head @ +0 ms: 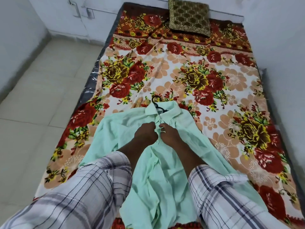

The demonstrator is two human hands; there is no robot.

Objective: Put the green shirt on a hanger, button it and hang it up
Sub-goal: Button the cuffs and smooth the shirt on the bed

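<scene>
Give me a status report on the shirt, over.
Left hand, right hand both pinching green shirt front below collar. Shirt flat on blanket, hanger inside, hook out. Cushion well apart.

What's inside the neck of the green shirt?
A black hanger: its hook pokes out past the green shirt collar and a bit of its neck shows. Its arms are hidden under the fabric.

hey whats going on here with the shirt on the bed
A person is buttoning a green shirt laid flat on a floral blanket on a bed. A black hanger is already inside it, hook poking out at the collar. The left hand and right hand both pinch the front placket just below the collar. How many buttons are done is unclear, and the shirt isn't hung up yet.
</scene>
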